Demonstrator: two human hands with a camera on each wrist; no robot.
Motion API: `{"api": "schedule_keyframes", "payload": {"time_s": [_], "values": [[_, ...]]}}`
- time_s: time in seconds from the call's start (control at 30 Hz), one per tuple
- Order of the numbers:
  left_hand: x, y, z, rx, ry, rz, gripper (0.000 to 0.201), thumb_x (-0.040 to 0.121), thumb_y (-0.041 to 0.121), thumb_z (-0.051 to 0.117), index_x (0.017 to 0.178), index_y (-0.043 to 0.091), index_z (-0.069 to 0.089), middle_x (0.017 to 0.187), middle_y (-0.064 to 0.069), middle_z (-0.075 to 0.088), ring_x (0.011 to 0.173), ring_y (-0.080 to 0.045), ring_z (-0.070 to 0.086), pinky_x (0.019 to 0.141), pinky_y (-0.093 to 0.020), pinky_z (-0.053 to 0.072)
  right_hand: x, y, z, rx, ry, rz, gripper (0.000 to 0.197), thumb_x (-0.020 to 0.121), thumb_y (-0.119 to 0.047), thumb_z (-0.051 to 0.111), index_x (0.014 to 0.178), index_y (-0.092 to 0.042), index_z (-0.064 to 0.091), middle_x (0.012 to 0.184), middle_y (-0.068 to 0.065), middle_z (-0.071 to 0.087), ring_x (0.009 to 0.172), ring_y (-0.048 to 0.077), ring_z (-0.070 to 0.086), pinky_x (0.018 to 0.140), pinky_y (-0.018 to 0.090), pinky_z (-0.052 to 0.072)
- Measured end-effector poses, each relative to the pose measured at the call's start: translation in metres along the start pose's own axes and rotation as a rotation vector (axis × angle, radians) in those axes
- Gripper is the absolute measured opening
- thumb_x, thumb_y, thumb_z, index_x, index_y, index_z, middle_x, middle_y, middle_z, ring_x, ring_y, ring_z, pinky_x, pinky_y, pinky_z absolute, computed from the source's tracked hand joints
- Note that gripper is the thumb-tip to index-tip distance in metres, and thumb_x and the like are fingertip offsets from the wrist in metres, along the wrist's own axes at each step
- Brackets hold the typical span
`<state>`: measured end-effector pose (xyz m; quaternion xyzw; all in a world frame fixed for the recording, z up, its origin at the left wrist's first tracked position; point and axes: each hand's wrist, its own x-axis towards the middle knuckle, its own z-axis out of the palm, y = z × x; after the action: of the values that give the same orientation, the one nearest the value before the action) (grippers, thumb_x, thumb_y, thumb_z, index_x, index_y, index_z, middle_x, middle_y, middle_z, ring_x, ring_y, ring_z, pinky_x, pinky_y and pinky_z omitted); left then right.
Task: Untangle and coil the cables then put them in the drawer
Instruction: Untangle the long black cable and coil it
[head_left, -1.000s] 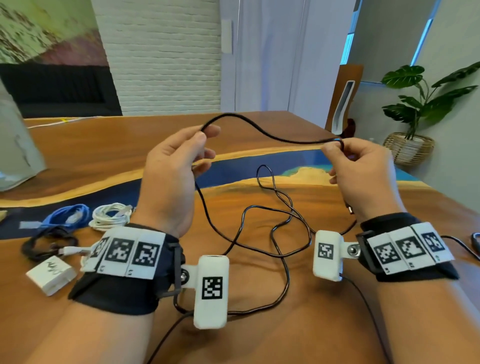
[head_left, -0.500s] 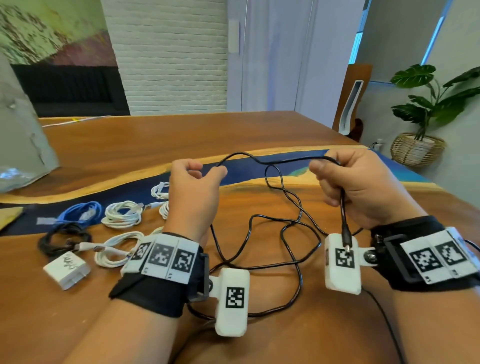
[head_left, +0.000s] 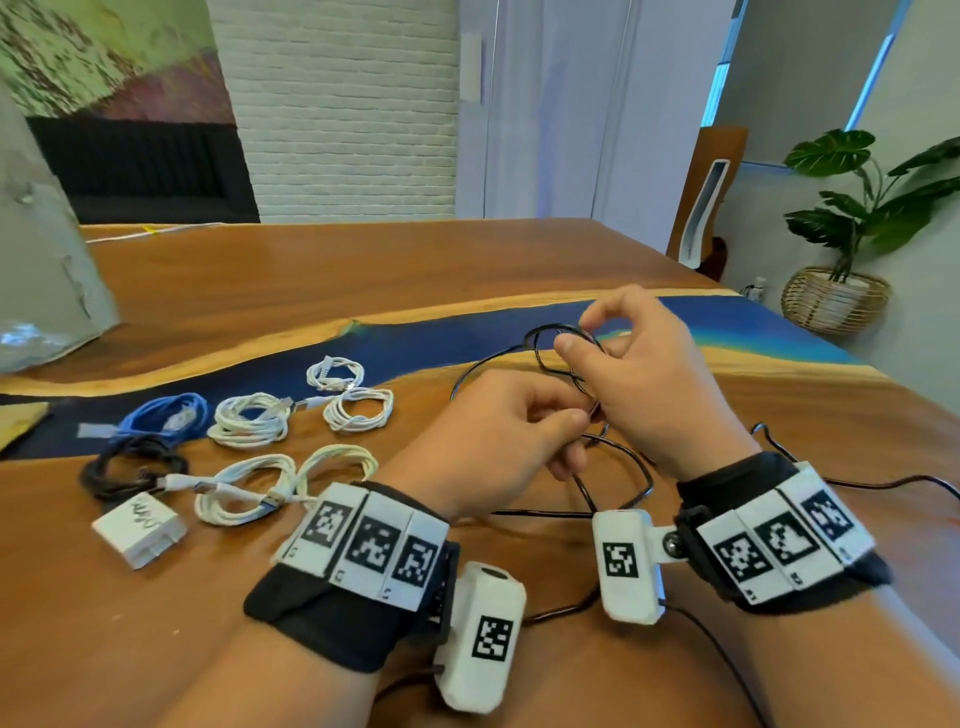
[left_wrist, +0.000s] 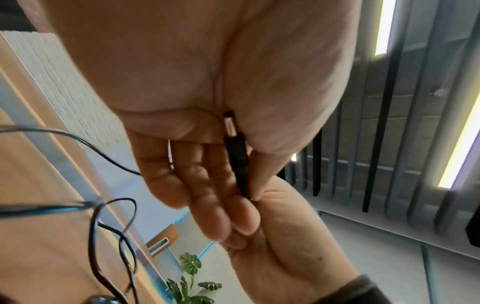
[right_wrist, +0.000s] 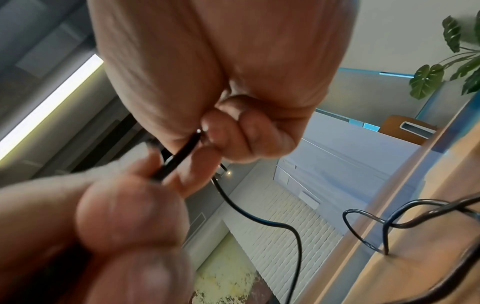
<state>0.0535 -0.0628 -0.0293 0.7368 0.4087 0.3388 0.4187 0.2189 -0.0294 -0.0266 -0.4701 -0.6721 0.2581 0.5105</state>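
Note:
A thin black cable (head_left: 485, 366) lies in loose tangled loops on the wooden table (head_left: 363, 270). My left hand (head_left: 519, 436) and right hand (head_left: 644, 379) meet just above it at the table's middle. The left wrist view shows the cable's black barrel plug (left_wrist: 236, 156) lying between my left thumb and fingers (left_wrist: 207, 185). From the right wrist view, my curled right fingers (right_wrist: 233, 127) pinch the same end of the black cable (right_wrist: 259, 218). A small loop of cable stands by my right thumb. No drawer is in view.
Left of my hands lie several coiled white cables (head_left: 249, 423), a blue coil (head_left: 161, 415), and a black coil (head_left: 130, 467) by a white adapter (head_left: 140, 527). A grey object (head_left: 47, 291) stands far left. A potted plant (head_left: 841, 291) is beyond the right edge.
My hands have come down and together; the black cable that stretched between them now bunches into a small loop, and both hands meet at its plug end.

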Motion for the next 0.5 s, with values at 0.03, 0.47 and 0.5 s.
{"api": "schedule_keyframes", "payload": {"time_s": [0.03,0.47,0.5], "values": [[0.000,-0.001,-0.004,0.031,-0.004,0.007,0.018,0.104,0.014,0.055,0.100,0.015,0.073,0.076,-0.001,0.075,0.069,-0.006,0.067,0.071,-0.017,0.051,0.000,0.000,-0.001,0.018,0.016,-0.015,0.020,0.096,-0.020,0.069,0.111,-0.026,0.055,0.054,0.003,0.045,0.049,0.021,0.042,0.051,0.036,0.040],[-0.006,-0.010,-0.040,-0.236,0.021,0.107,0.023,0.104,-0.002,0.048,0.098,0.005,0.068,0.079,-0.004,0.074,0.070,-0.011,0.063,0.069,-0.020,0.051,0.002,0.005,-0.029,-0.109,-0.112,-0.219,0.032,0.095,-0.049,0.058,0.080,-0.023,0.069,0.099,0.002,0.058,0.098,0.007,0.060,0.085,0.016,0.049],[-0.007,-0.010,-0.043,-0.250,0.044,0.106,0.023,0.104,-0.002,0.047,0.098,0.005,0.068,0.081,-0.006,0.074,0.070,-0.014,0.063,0.068,-0.020,0.051,0.003,0.006,-0.029,-0.083,-0.117,-0.221,0.031,0.098,-0.040,0.056,0.076,-0.020,0.066,0.099,0.007,0.060,0.099,0.010,0.061,0.089,0.019,0.050]]}}
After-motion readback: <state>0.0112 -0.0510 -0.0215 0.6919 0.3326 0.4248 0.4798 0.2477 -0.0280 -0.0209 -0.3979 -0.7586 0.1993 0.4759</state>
